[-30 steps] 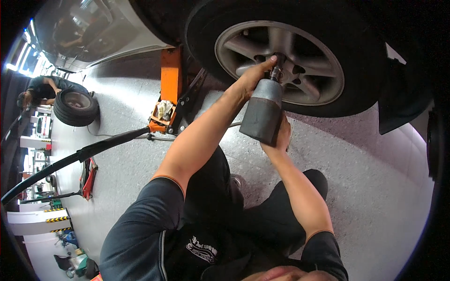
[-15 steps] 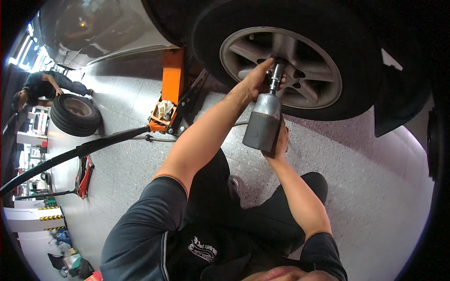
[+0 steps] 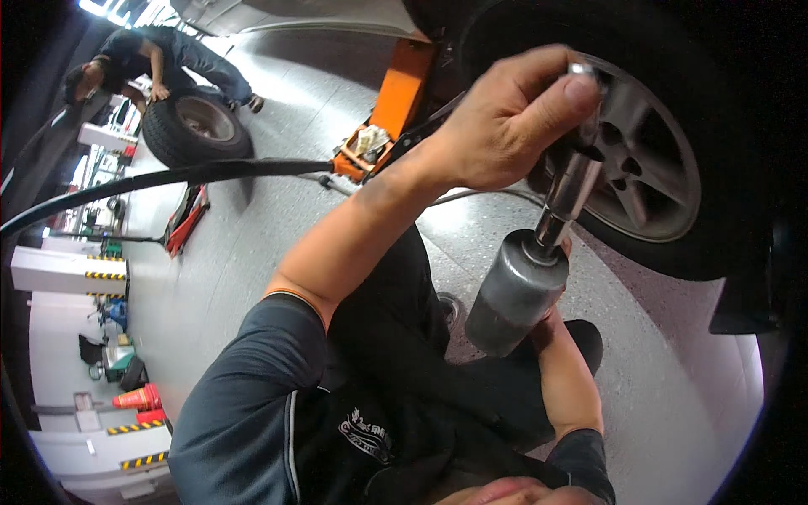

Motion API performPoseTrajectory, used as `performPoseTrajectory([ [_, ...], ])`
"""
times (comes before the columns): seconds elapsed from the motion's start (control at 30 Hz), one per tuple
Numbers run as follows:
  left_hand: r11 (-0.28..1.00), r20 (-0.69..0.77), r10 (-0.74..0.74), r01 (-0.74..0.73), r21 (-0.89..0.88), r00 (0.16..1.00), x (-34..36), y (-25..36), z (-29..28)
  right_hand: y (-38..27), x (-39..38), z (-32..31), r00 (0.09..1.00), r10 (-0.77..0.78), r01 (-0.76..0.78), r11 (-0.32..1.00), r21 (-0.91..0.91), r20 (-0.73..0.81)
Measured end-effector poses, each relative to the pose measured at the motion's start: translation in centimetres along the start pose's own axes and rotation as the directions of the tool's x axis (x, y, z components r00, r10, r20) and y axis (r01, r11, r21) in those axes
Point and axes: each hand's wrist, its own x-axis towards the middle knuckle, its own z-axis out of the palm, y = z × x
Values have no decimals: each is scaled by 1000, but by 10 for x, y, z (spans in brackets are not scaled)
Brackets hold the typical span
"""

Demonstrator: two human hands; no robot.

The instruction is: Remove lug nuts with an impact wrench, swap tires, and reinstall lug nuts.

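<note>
My right hand is wrapped round the grip of a grey impact wrench, whose body hides most of the fingers. A long chrome socket on the wrench points up, apart from the wheel. Above the socket, my left hand is closed, its thumb pressed against a shiny metal lug nut; more bright metal shows below the thumb, blurred. Beyond my hands stands a car wheel with a silver spoked rim and a black tire. Dark holes show around its hub.
An orange floor jack stands beside the wheel, its long black handle reaching left. An air hose runs behind my left forearm. At the far left, another person bends over a loose tire. A red jack lies on the floor.
The wrench and socket have come away from the wheel toward me. My left hand has left the socket and risen, with shiny metal in its fingers. The view has shifted left.
</note>
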Motion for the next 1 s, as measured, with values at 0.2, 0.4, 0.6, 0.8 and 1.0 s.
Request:
performPoseTrajectory([
  [0.2,941,-579,-326,196,-277,747,-41,7,-126,-5,-20,32,986,-107,139,951,-274,130],
  [0.4,431,-592,-727,903,1,347,-188,-208,-212,-40,-9,23,970,-239,232,961,-148,-30],
  [0.6,39,-614,-660,835,548,434,-274,-300,-245,-40,3,29,965,39,-129,932,-340,-259],
  [0.8,-268,-748,-468,731,628,471,-252,-306,-214,-47,22,34,960,-262,13,400,-916,-100],
  [1.0,834,28,-525,508,215,850,-74,-186,-105,-46,15,34,938,-292,-94,297,-950,-184],
])
